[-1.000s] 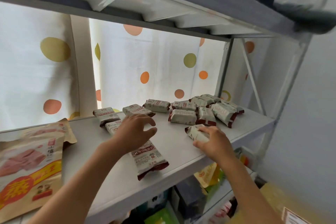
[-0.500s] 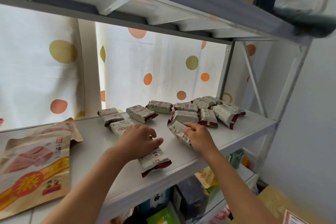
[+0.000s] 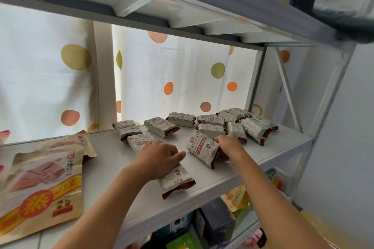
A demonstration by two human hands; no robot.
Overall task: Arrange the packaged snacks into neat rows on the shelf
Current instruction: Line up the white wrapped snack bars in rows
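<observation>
A tilted snack pack [image 3: 203,148], long axis running toward the shelf [image 3: 273,147] front, is held in the right hand [image 3: 229,144] grip; another pack [image 3: 175,180] is pressed under the left hand [image 3: 156,157], fingers curled.

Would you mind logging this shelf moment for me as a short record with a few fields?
setting: white metal shelf, spotted curtain behind
left hand: rests on the front snack pack, fingers curled over it
right hand: grips a tilted snack pack, one edge lifted off the shelf
back packs: three roughly in a row
unsorted: loose pile of packs at the right rear
other: large brown pouch lying flat at the left
</observation>
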